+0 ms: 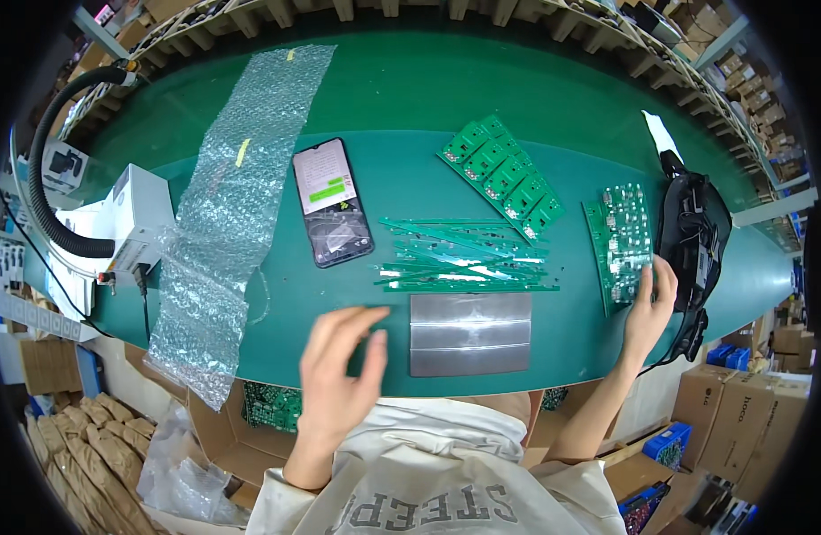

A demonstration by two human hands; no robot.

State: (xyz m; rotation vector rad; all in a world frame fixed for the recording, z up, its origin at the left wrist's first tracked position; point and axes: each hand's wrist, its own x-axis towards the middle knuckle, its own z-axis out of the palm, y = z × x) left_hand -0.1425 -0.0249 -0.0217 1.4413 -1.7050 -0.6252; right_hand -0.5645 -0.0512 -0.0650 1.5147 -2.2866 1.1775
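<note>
My left hand (341,370) hovers above the bench's front edge, its fingers and thumb apart with nothing between them. At the right, my right hand (649,308) has its fingers and thumb closed at the lower right edge of a green circuit board panel (626,241) covered with small parts. Just right of my left hand lies a grey metal plate (470,335) with lengthwise bands. Behind the plate is a loose pile of thin green board strips (468,259). Farther back, several green circuit boards (502,176) lie in a slanting overlapped row.
A phone (333,201) with a lit screen lies left of the strips. Bubble wrap (241,205) stretches along the left side, beside a white box-shaped device (136,223) and a black flexible hose (49,169). A black bag (693,241) sits at the right. Cardboard boxes (727,419) stand below.
</note>
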